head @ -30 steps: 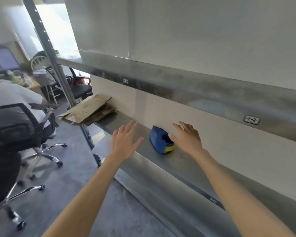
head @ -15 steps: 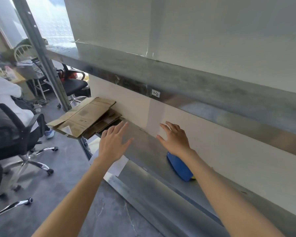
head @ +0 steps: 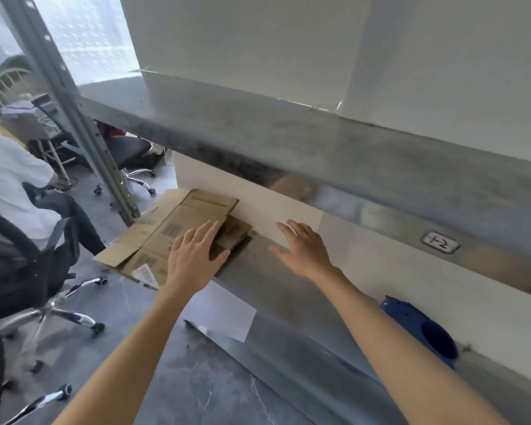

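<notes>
Both hands were out over the shelf (head: 282, 289). The left hand (head: 193, 259) had its fingers spread flat above the flattened cardboard (head: 166, 228); whether it touched, I couldn't tell. The right hand (head: 304, 250) was just beside the stack's near corner, its grip likewise apart and holding nothing. The cardboard lay at the shelf's far-left end, a good part of it jutting past the edge.

That overhang looked like the danger. A push rather than a clean lift could have tipped the loose sheets onto the floor. The right forearm also crossed close by the blue tape dispenser (head: 423, 326), so a careless pull back might have knocked it.

As for writing, the top sheet carried barcodes and a printed line, and a white sticker (head: 146, 274) sat on its corner, all too blurred to read. The tag (head: 440, 242) on the upper shelf seemed to say "1-2".
</notes>
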A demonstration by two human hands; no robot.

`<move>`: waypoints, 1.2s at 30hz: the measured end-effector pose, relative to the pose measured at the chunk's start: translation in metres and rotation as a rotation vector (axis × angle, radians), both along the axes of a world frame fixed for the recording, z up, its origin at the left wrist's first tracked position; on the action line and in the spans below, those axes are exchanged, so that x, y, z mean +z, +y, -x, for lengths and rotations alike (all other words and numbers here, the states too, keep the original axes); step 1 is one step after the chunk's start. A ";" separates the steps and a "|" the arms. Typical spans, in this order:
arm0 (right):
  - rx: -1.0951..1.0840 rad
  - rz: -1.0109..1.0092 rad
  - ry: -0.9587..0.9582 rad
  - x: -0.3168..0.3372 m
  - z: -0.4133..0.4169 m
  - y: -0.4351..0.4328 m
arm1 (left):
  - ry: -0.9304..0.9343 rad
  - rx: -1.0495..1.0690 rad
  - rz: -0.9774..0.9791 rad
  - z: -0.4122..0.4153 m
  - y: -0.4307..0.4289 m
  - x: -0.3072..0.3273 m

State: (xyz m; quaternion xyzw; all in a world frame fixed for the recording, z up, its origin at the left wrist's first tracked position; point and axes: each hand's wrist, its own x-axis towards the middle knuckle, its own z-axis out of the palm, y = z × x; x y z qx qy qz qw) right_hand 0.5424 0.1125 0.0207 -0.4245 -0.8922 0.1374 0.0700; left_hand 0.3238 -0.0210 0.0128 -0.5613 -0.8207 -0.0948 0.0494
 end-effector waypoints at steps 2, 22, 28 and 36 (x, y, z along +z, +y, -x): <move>-0.014 0.007 0.003 -0.004 0.026 -0.003 | -0.016 -0.003 0.006 0.034 0.005 -0.006; -0.445 0.212 0.006 -0.056 0.237 -0.068 | -0.300 -0.035 0.236 0.314 0.031 -0.075; -0.499 0.216 -0.021 -0.068 0.246 -0.068 | -0.457 -0.014 0.263 0.327 0.031 -0.091; -0.518 0.213 -0.019 -0.072 0.243 -0.070 | -0.633 -0.004 0.195 0.320 0.032 -0.095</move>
